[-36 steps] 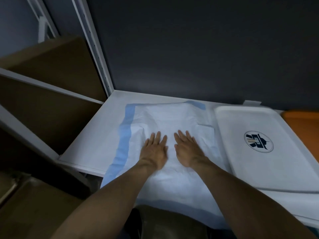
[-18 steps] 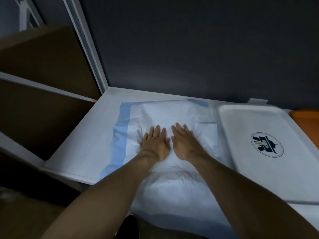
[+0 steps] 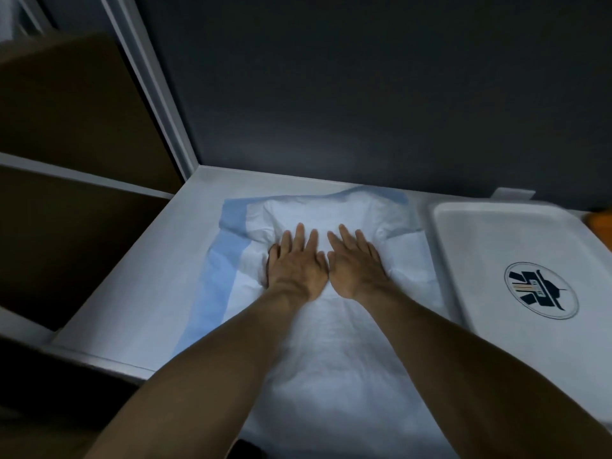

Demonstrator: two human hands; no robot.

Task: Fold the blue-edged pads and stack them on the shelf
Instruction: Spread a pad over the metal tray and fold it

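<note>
One crinkled, blue-edged pad on the shelf; two hands — left hand, right hand — pressing flat, fingers spread, holding nothing; one smooth white tray beside.

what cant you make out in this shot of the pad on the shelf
Head view, the only one:
- Pad: near end hidden by the forearms and cut off by the bottom edge.
- Pad surface under the left hand and right hand: covered.
- Tray emblem: lettering too small.
- Orange thing: cut by right edge.

A white pad with a blue left edge lies crumpled on the white shelf, its near end overhanging the front.
</note>
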